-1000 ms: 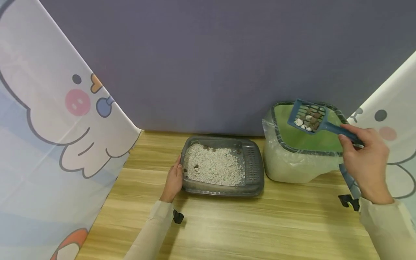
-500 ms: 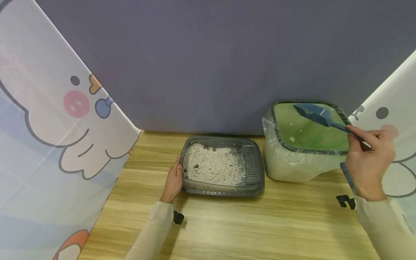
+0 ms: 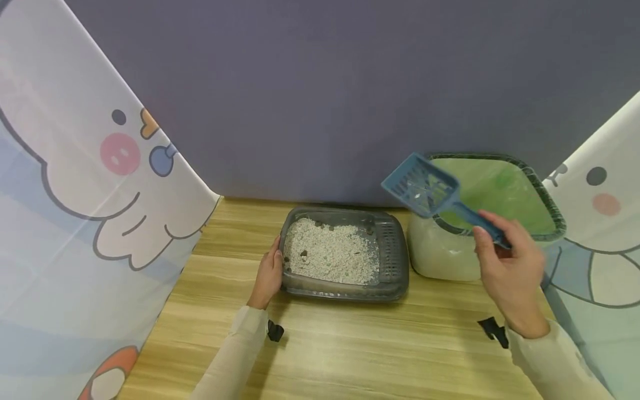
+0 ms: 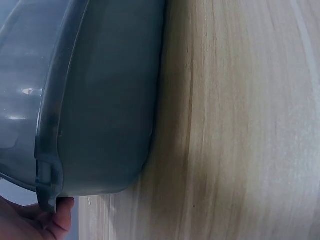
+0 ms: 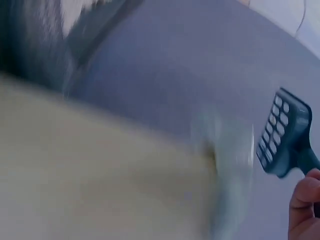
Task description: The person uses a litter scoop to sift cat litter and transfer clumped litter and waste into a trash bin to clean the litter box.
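My left hand (image 3: 267, 278) grips the left edge of a grey litter box (image 3: 345, 293). In the left wrist view its fingers (image 4: 60, 220) curl round the box's rim (image 4: 47, 120). Pale litter (image 3: 332, 250) with a few dark clumps covers most of the box floor. My right hand (image 3: 515, 278) holds a blue slotted litter scoop (image 3: 452, 203) by its handle, above the left rim of the lined bin (image 3: 440, 253). No clumps show on the scoop now. The right wrist view also shows the scoop (image 5: 295, 135), raised in the fingers (image 5: 306, 197).
The bin stands just right of the litter box, its clear bag folded over the dark rim. A grey-purple backdrop (image 3: 300, 111) rises behind both. Cartoon-printed sheets (image 3: 75, 166) flank the wooden surface (image 3: 350, 344), which extends in front of the box.
The scoop was level with clumps over the bin, then tipped, and its clumps are gone. My right hand has since swung left with it. The left hand stays on the box.
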`<state>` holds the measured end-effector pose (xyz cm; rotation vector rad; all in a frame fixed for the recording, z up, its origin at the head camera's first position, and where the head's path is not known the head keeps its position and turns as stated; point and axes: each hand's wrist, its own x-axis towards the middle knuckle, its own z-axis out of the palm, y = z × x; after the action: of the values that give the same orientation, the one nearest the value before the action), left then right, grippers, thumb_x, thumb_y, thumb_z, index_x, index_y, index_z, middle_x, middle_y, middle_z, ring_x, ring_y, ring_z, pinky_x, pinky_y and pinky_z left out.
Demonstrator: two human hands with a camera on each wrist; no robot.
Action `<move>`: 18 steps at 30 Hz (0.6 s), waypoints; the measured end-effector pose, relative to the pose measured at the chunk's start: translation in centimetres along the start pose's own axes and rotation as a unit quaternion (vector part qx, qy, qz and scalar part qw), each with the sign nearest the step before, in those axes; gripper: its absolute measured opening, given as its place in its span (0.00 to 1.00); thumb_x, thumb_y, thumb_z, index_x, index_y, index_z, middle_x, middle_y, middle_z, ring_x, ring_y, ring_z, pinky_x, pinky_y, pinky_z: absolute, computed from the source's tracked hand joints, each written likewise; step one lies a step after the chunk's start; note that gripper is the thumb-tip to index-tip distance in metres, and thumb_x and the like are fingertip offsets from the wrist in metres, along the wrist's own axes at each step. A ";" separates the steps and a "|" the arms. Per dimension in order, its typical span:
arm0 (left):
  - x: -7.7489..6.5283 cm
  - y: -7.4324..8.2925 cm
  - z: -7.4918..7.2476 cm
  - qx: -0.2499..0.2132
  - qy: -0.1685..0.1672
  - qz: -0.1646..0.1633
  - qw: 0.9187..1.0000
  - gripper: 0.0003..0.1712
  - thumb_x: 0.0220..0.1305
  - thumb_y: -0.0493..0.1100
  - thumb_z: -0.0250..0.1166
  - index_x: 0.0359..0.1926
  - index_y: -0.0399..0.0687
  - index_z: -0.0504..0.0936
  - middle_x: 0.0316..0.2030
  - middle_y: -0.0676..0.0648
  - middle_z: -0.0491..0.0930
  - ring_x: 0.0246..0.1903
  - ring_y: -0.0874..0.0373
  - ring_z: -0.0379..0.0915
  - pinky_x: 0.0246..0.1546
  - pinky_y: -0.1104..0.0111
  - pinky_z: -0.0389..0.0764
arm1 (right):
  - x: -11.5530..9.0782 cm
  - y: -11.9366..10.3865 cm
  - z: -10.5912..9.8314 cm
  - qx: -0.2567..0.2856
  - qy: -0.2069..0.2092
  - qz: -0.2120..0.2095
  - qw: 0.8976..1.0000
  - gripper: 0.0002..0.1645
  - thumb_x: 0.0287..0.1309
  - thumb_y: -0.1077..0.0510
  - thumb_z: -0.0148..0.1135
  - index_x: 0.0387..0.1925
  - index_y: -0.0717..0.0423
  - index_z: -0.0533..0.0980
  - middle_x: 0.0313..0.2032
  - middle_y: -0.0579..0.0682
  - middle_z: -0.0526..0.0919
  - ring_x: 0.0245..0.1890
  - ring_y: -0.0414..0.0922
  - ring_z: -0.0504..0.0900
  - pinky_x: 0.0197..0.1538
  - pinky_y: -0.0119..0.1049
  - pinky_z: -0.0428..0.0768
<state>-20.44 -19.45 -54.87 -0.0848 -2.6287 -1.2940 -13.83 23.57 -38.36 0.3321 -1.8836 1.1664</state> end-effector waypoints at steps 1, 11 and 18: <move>-0.1 0.1 0.0 -0.002 -0.001 -0.002 1.000 0.26 0.77 0.45 0.36 0.73 0.50 0.54 0.19 0.48 0.64 0.17 0.54 0.57 0.24 0.60 0.65 | -0.7 -0.3 0.7 0.008 -0.027 0.000 1.000 0.16 0.53 0.70 0.64 0.46 0.69 0.80 0.27 0.46 0.75 0.19 0.30 0.70 0.21 0.18 0.66; 0.0 0.0 -0.1 0.009 -0.003 -0.012 1.000 0.27 0.77 0.50 0.35 0.73 0.52 0.54 0.24 0.46 0.66 0.25 0.50 0.62 0.34 0.55 0.67 | -7.0 1.8 8.4 -0.034 -0.290 0.081 0.953 0.17 0.56 0.66 0.65 0.50 0.59 0.79 0.31 0.47 0.75 0.20 0.37 0.67 0.22 0.29 0.69; -0.1 0.1 0.0 -0.001 -0.002 -0.004 1.000 0.27 0.77 0.50 0.35 0.74 0.53 0.53 0.26 0.44 0.67 0.25 0.49 0.62 0.38 0.53 0.67 | -8.7 3.1 11.5 -0.082 -0.376 0.157 0.910 0.17 0.61 0.64 0.61 0.52 0.60 0.77 0.41 0.55 0.78 0.25 0.43 0.70 0.29 0.39 0.69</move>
<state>-20.37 -19.38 -54.78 -0.0770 -2.6340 -1.2997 -16.74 13.87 -49.12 0.4358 -2.7769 1.1643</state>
